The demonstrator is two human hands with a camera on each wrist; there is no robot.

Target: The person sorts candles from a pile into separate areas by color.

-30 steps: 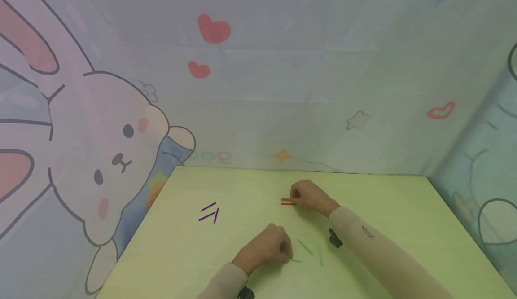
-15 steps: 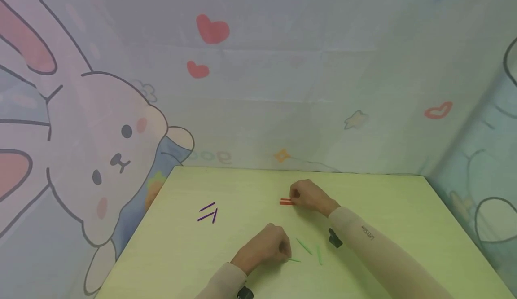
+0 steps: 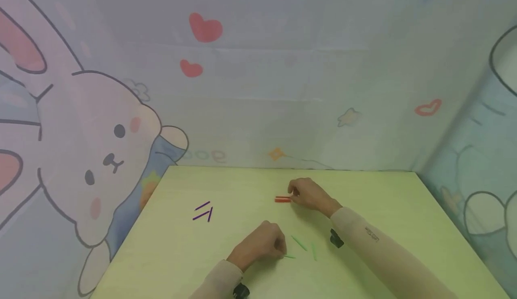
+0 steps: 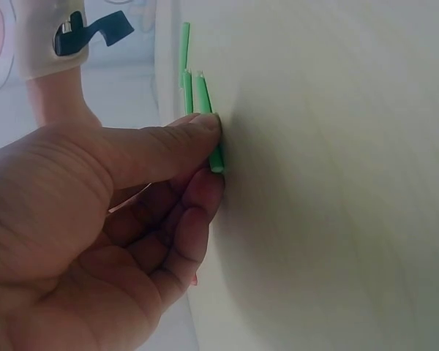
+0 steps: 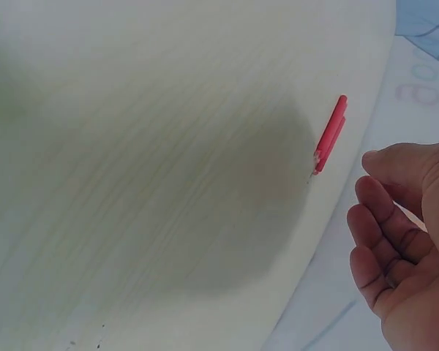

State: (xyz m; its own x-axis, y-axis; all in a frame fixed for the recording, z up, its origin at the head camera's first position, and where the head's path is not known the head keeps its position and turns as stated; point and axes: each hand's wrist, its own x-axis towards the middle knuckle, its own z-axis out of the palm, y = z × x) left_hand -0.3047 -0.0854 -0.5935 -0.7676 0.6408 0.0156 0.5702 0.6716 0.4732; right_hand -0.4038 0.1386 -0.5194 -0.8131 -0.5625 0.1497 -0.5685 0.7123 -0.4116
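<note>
My left hand pinches a thin green stick between thumb and forefinger, low over the table at front centre. Two more green sticks lie just to the right of it. Farther back, two red sticks lie side by side, almost parallel. My right hand is at their right end, with its thumb and fingertips apart in the right wrist view. There the red sticks lie on the table, clear of the loosely bent fingers.
Several purple sticks lie on the left of the pale yellow table. A cloth backdrop with a printed rabbit and hearts hangs behind the table's far edge. Each wrist wears a dark camera mount.
My right hand's fingers have loosened and lifted off the red sticks, which now lie closer together. My left hand keeps its pinch on the green stick. The head view has turned slightly right.
</note>
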